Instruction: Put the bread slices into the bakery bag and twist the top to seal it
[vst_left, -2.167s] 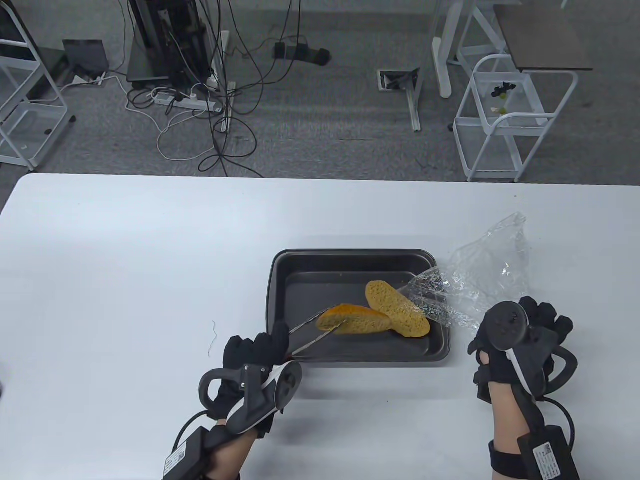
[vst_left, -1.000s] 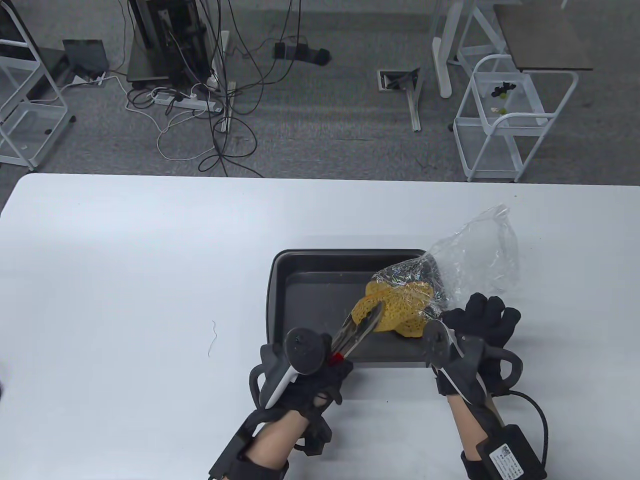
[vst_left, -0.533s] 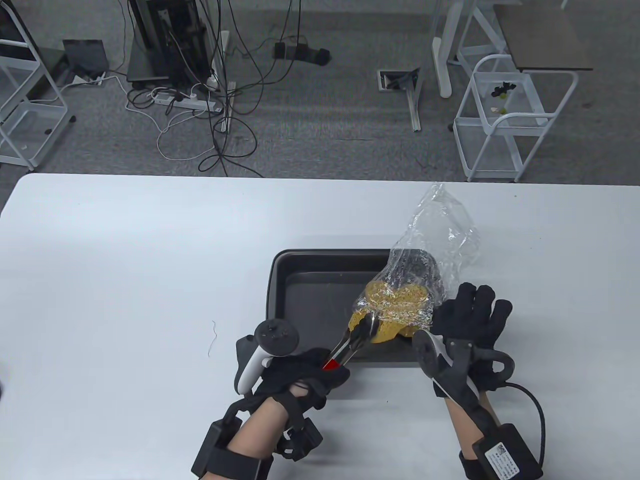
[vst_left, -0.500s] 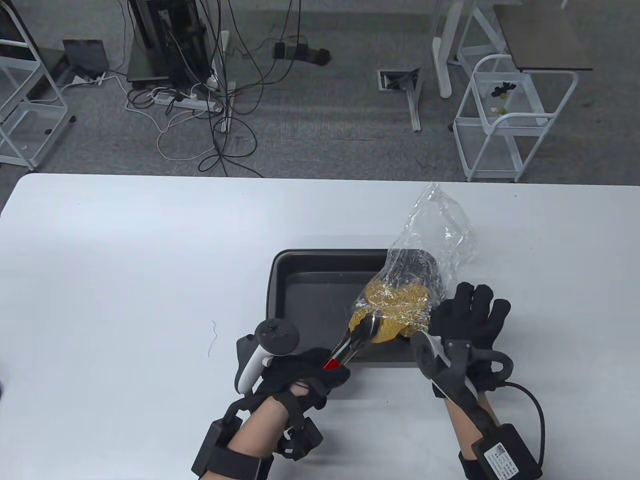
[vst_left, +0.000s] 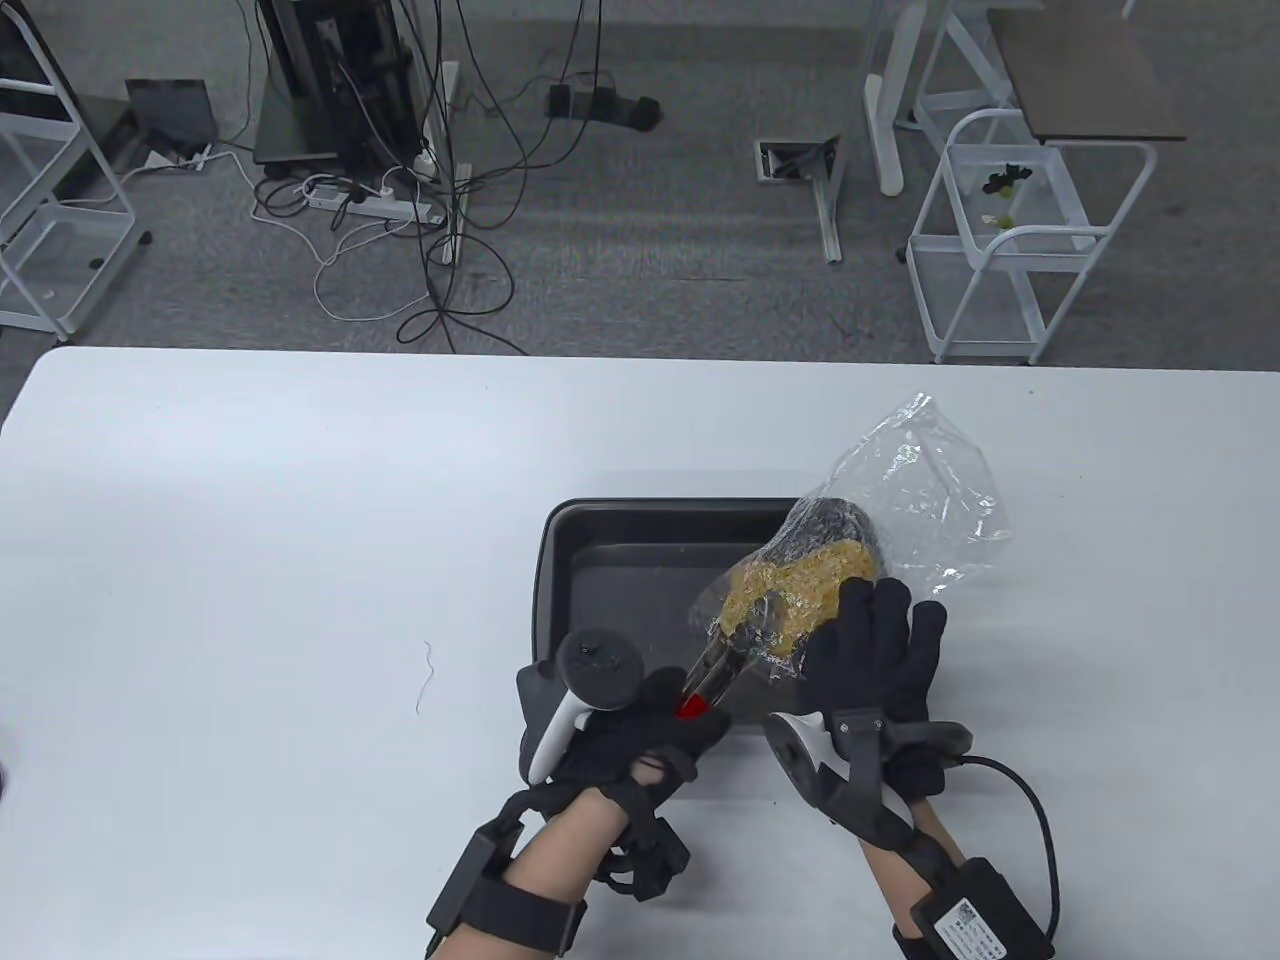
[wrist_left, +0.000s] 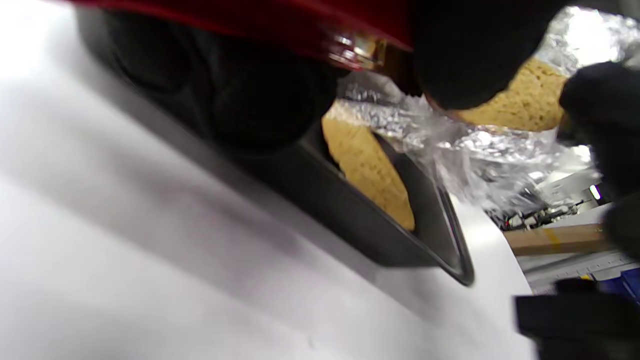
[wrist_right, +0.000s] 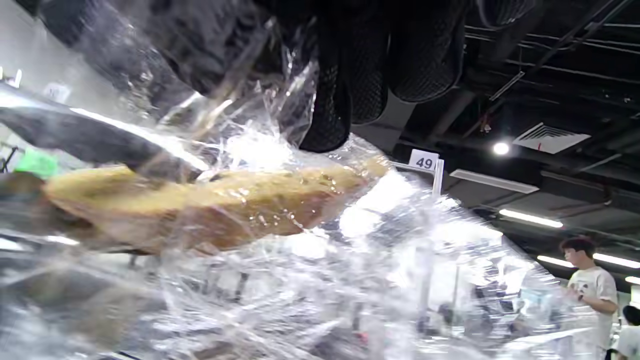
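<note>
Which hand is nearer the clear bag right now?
Right. The right hand grips the bakery bag at its mouth, over the baking tray. The left hand sits back at the tray's near edge, reaching in only via the tongs.

White cart (vst_left: 1010, 230) beyond table; cables (vst_left: 440, 250), power strip (vst_left: 370, 203) on floor.

Bakery bag (vst_left: 915, 490): clear thin plastic film, crinkled, glossy, strong glints. Bread slices (vst_left: 800, 585): yellow-brown, porous, rough matt crumb, seen through film. Tongs (vst_left: 722, 660): shiny bare metal, red glossy part at handle end. Baking tray (vst_left: 600, 560): dark metal, smooth matt finish. Tabletop (vst_left: 250, 500): white, smooth, faint sheen. Gloves on both hands: black knit cloth, matt.
</note>
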